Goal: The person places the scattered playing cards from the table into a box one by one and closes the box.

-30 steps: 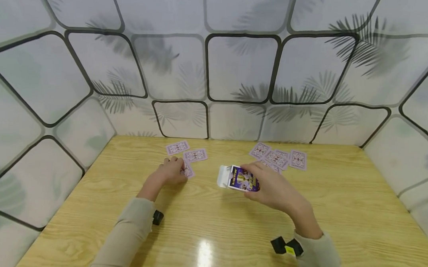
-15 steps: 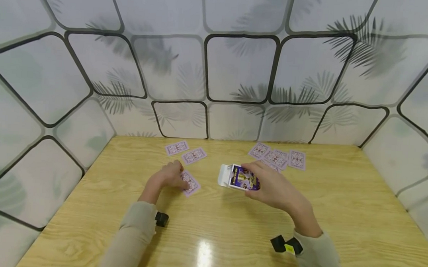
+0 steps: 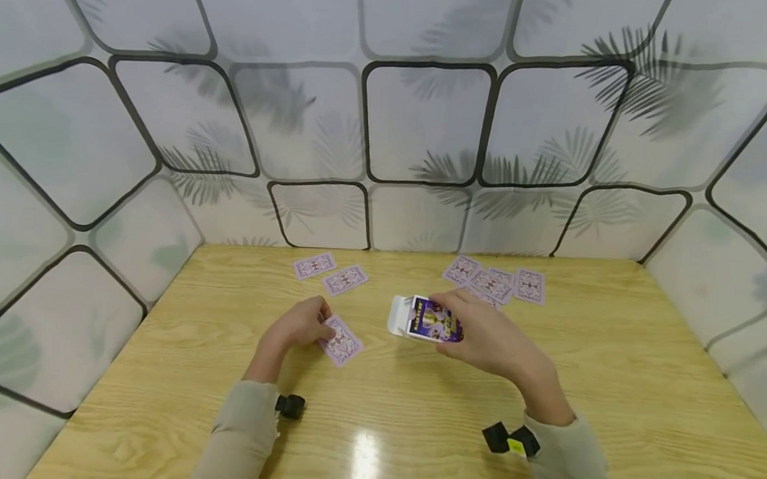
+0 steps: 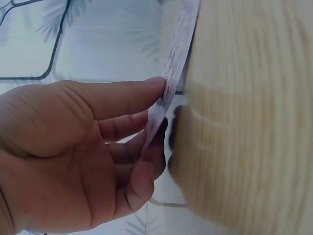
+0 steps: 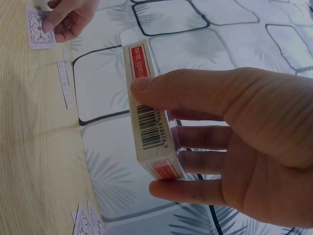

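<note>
My left hand [image 3: 301, 323] pinches a playing card [image 3: 343, 343] with a purple patterned back, thumb on top and fingers beneath. In the left wrist view the card [image 4: 171, 73] is seen nearly edge-on, tilted close over the wooden table. My right hand [image 3: 482, 333] grips a purple card box [image 3: 436, 320] above the table, its white end flap [image 3: 399, 316] hanging open toward the left. The right wrist view shows the thumb pressed on the box's narrow side, next to a barcode [image 5: 149, 126]. What is inside the box is hidden.
Two playing cards [image 3: 346, 280] lie face down at the back left of the table [image 3: 414, 426]. Several more cards [image 3: 492, 286] overlap at the back right, partly behind the right hand. A patterned fabric wall [image 3: 427, 127] borders the table's back and sides.
My left hand has drawn one card away from the other two, toward me and slightly right, and lifted it into a pinch. The right hand and box stay nearly still.
</note>
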The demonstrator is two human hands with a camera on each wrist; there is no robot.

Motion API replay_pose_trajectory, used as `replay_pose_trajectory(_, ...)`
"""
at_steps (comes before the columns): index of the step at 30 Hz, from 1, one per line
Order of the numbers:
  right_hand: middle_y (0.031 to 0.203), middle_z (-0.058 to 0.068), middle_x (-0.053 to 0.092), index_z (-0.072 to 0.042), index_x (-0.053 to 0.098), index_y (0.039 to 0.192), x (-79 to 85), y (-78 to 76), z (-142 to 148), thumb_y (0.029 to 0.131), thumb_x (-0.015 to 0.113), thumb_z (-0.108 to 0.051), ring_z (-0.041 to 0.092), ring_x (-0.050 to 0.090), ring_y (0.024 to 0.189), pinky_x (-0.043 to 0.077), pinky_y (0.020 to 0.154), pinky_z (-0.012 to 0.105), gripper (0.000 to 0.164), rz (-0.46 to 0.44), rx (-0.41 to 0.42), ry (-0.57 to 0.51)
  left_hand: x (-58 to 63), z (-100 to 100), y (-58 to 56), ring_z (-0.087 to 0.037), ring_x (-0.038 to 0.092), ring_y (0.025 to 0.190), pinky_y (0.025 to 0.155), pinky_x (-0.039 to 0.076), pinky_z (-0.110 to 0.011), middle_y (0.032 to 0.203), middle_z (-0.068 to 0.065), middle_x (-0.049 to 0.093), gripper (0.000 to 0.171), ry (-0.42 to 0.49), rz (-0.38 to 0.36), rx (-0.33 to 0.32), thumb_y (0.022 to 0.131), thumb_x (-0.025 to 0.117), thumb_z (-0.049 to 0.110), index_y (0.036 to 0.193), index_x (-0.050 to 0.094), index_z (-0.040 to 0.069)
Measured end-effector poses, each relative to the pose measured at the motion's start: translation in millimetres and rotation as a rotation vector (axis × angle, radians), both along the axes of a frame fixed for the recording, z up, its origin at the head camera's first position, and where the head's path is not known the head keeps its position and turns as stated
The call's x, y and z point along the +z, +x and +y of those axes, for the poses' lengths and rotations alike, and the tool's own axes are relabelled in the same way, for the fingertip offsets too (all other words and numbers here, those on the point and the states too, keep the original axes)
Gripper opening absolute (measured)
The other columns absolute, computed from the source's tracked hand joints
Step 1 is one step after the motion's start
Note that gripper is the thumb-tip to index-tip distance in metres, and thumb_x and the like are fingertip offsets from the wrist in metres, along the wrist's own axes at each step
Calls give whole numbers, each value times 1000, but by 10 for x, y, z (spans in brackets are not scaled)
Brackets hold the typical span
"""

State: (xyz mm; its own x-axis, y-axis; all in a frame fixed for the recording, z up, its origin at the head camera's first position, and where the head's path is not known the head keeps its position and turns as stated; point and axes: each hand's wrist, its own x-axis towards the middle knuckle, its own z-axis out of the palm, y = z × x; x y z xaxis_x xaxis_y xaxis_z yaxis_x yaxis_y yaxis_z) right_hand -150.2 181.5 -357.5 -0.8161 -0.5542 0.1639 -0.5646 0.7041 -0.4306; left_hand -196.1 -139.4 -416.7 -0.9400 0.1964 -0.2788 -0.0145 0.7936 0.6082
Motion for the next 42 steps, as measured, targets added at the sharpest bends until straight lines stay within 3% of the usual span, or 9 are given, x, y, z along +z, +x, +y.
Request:
replay_pose_trajectory(3, 131, 9, 53, -8, 48, 135, -1, -4, -24, 77, 78, -23, 24, 54, 112, 46, 93, 42, 68, 0, 5, -1, 1, -66, 16, -18, 54, 73, 61, 44, -28, 91, -11, 60, 22, 74, -18, -13, 86, 67, 9, 104, 56, 2)
replay_pose_trajectory(11, 131, 9, 53, -8, 48, 135, 6, -1, -42, 76, 78, -23, 22, 55, 110, 47, 91, 41, 68, -15, -5, -8, 25, -178, 30, -16, 53, 59, 54, 45, -29, 77, -8, 56, 39, 424, -91, -97, 91, 60, 10, 126, 50, -2)
replay_pose_trajectory(17, 129, 9, 53, -8, 48, 135, -4, 18, -29, 76, 79, -21, 22, 56, 108, 48, 89, 41, 68, -26, -2, -9, 60, -178, 33, -15, 58, 60, 57, 52, -28, 81, -8, 55, 42, 652, -166, -25, 93, 60, 12, 129, 42, 0)
replay_pose_trajectory(20, 129, 8, 54, -8, 48, 135, -3, 22, -16, 76, 79, -22, 21, 56, 107, 48, 88, 40, 68, -25, -9, -6, 123, -158, 44, -17, 65, 64, 60, 55, -29, 86, -10, 61, 41, 757, -176, 13, 94, 58, 12, 129, 38, 2)
replay_pose_trajectory(26, 127, 7, 54, -9, 48, 136, 2, 26, -4, 77, 78, -25, 18, 55, 104, 48, 85, 37, 68, -27, -13, 7, 275, -81, 86, -22, 70, 73, 62, 56, -28, 100, -15, 65, 35, 931, -221, 20, 96, 53, 8, 125, 35, 4)
replay_pose_trajectory(31, 124, 6, 55, -8, 49, 134, 6, 10, -12, 76, 79, -23, 17, 55, 100, 49, 82, 36, 67, -9, -3, -4, 375, -14, 134, -24, 70, 75, 63, 56, -28, 99, -15, 64, 31, 983, -232, -14, 96, 50, 4, 122, 34, 5)
replay_pose_trajectory(42, 126, 9, 55, -5, 49, 134, 17, -9, -27, 76, 79, -21, 19, 56, 103, 49, 83, 37, 67, 15, 2, 2, 485, 33, 194, -23, 70, 70, 59, 55, -27, 96, -16, 65, 37, 962, -193, -5, 94, 51, 4, 127, 35, 1)
